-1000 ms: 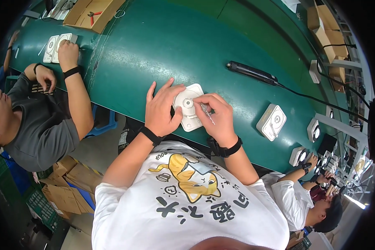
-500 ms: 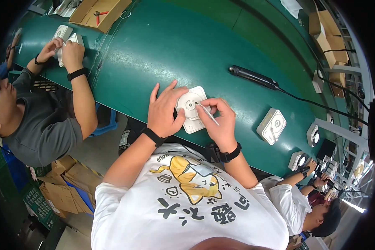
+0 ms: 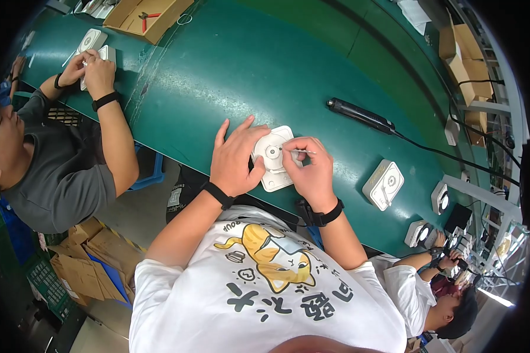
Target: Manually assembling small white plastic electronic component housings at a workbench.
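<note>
A white rounded box shaped like a small record player [image 3: 275, 179], with a round platter and hub, lies on the green table in front of me. My left hand [image 3: 235, 157] holds its left side, the thumb and forefinger against it and the outer fingers spread over the table. Above the platter's right side, my right hand [image 3: 310, 170] is closed in a pinch on a thin pale stick [image 3: 306, 152]. The stick lies almost level, its inner end close to the hub and partly hidden by my fingertips. I cannot make out what kind of tool it is.
A black cylindrical tool [image 3: 359, 115] with a cable lies at the upper right. Another white record-player box [image 3: 384, 184] stands to the right. At left, a co-worker's hands [image 3: 91, 72] work on similar boxes, near a cardboard tray [image 3: 132, 23] holding red-handled pliers [image 3: 145, 22]. Another person [image 3: 415, 282] sits at right.
The pale stick has swung from slanting down toward me to nearly level, as my right fingers turned it. My left hand stays on the box. The view has shifted slightly.
</note>
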